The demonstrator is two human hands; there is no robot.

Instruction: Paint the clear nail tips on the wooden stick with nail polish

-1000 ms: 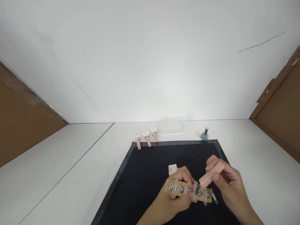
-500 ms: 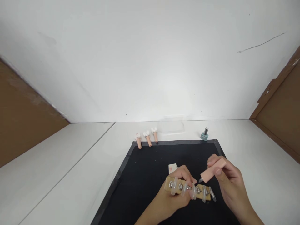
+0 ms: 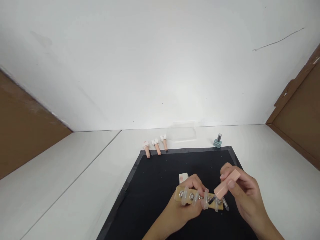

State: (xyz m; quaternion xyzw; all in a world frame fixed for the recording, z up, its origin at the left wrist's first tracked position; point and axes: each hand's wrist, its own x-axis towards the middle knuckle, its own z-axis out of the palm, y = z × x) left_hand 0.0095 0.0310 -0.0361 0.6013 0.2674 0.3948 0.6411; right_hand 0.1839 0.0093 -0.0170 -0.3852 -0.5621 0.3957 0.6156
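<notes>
— Where the right hand (image 3: 241,191) pinches the peach cap (image 3: 227,184) between thumb and fingers, what differs from half a second ago?

— The dark brush (image 3: 212,200), then just beyond the far edge of the strip, now reaches across it beside a clear nail tip (image 3: 206,200). It is thus back in working position; contact cannot be told.

— And the left hand (image 3: 185,210)?

— Closed about the middle of the tan strip (image 3: 212,205), above the black mat (image 3: 155,186).

— Materials?

— Cap: smooth, straight-sided. Strip: flat, wood-like. Metal studs (image 3: 191,196): rounded, shiny. Nail tips: elongated, translucent. Just past the left hand, a white block (image 3: 183,177) bears reddish print.

— Farther out?

— Three white bottles with peach-coloured tops (image 3: 157,148) lie at the mat's far left corner; a glossy teal bottle (image 3: 217,143) with a grey top is near its far right; a transparent tray (image 3: 182,135) lies between.
</notes>
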